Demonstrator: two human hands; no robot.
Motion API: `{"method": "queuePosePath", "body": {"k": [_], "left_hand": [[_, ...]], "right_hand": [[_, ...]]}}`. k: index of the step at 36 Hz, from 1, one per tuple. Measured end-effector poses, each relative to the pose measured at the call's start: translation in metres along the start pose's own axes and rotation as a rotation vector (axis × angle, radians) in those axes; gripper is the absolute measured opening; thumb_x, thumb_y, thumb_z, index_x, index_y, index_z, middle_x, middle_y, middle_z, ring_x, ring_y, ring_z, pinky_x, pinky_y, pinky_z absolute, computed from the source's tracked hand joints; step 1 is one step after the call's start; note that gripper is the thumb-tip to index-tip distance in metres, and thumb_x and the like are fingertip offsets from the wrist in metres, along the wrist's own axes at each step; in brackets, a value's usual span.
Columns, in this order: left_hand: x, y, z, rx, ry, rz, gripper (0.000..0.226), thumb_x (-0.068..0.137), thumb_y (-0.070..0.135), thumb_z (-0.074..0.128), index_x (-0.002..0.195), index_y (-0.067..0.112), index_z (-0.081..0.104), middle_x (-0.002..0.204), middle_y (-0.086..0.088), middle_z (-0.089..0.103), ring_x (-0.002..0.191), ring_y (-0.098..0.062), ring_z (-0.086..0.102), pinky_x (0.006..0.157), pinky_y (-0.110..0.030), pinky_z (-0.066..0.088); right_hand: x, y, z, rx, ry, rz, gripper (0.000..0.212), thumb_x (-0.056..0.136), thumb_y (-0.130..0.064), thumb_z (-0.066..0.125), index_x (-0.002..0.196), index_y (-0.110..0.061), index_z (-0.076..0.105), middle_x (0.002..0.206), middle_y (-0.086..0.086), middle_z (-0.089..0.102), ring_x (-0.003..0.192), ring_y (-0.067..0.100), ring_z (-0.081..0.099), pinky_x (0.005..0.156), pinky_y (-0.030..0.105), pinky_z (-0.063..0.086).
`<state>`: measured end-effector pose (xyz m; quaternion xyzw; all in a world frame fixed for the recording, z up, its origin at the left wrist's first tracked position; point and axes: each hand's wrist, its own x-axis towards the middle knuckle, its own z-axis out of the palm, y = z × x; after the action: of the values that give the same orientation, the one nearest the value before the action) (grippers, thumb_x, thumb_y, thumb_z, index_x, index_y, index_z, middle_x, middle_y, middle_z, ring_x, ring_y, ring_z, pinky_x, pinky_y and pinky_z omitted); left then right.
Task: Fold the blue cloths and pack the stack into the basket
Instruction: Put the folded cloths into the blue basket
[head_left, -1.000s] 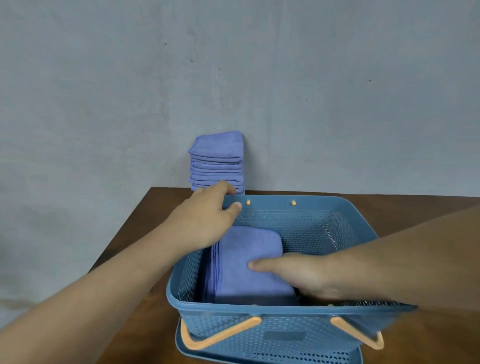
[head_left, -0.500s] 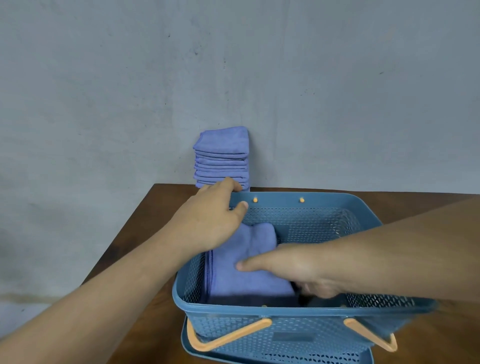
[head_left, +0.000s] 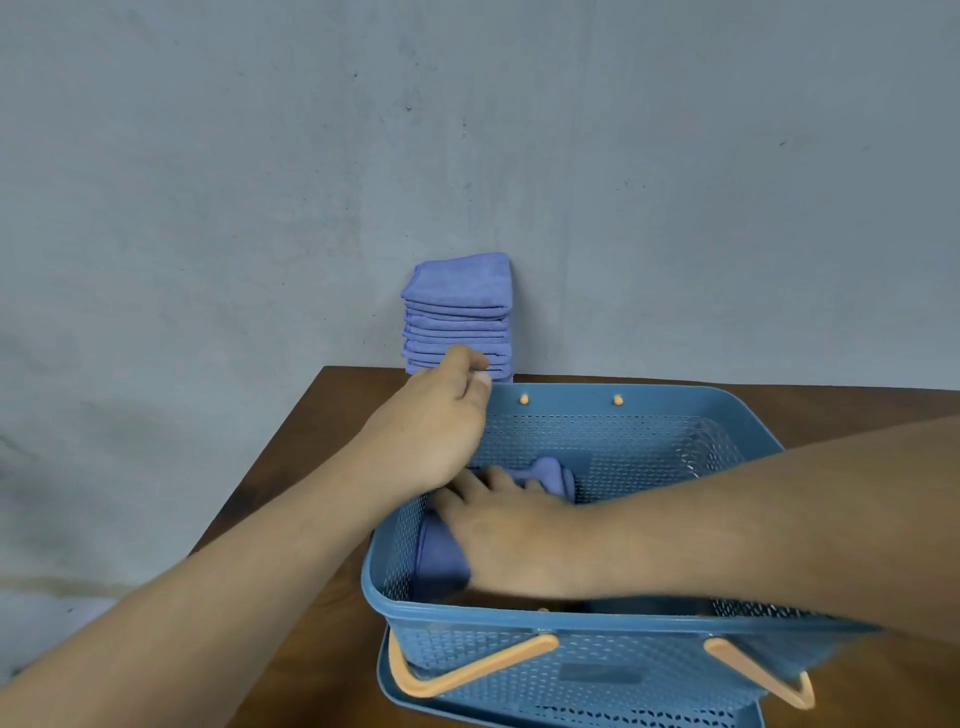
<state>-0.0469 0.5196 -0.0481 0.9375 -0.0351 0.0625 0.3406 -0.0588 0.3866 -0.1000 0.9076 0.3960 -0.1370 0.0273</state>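
Note:
A blue perforated basket (head_left: 571, 621) with orange handles stands on the brown table (head_left: 291, 493). Folded blue cloths (head_left: 441, 564) lie inside it at the left, their far end (head_left: 558, 475) bunched up. My right hand (head_left: 498, 530) reaches into the basket from the right and presses on these cloths with fingers spread. My left hand (head_left: 431, 431) covers the basket's far left corner, its fingers curled over the rim there. A tall stack of folded blue cloths (head_left: 457, 312) stands against the wall behind that corner.
A grey wall (head_left: 675, 182) rises directly behind the table. A blue lid or tray (head_left: 519, 712) lies under the basket at the near edge. The right half of the basket floor (head_left: 649, 467) is bare. The table's left edge runs diagonally.
My right hand slid left and further across the cloths in the basket, and their far end bunched up. My left hand curled tighter at the basket's corner.

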Motion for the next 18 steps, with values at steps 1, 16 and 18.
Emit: {"method": "queuePosePath", "body": {"k": [1,16,18], "left_hand": [[0.0,0.0,0.001,0.01,0.001,-0.002,0.029,0.113,0.043,0.031,0.134,0.033,0.048,0.105,0.007,0.065,0.095,-0.014,0.059,0.078,-0.035,0.044],[0.005,0.0,-0.005,-0.098,-0.033,-0.03,0.028,0.113,0.043,0.035,0.136,0.037,0.051,0.12,0.018,0.063,0.098,-0.012,0.064,0.087,-0.029,0.047],[0.011,-0.002,-0.008,-0.172,-0.026,-0.041,0.026,0.112,0.043,0.038,0.132,0.04,0.054,0.123,0.011,0.069,0.083,-0.011,0.065,0.084,-0.034,0.051]], "right_hand": [[0.003,-0.005,0.005,-0.013,-0.01,0.021,0.064,0.101,-0.038,0.058,0.156,-0.017,0.031,0.16,0.009,0.024,0.144,0.038,0.028,0.107,0.066,0.036],[-0.044,0.051,-0.079,0.171,0.078,-0.091,0.037,0.1,-0.054,0.061,0.126,-0.03,0.072,0.123,-0.014,0.073,0.11,0.004,0.063,0.1,0.027,0.048],[-0.047,0.062,-0.1,0.224,0.137,-0.043,0.023,0.099,-0.045,0.065,0.114,-0.033,0.077,0.106,-0.019,0.076,0.096,-0.002,0.066,0.093,0.024,0.051]]}}
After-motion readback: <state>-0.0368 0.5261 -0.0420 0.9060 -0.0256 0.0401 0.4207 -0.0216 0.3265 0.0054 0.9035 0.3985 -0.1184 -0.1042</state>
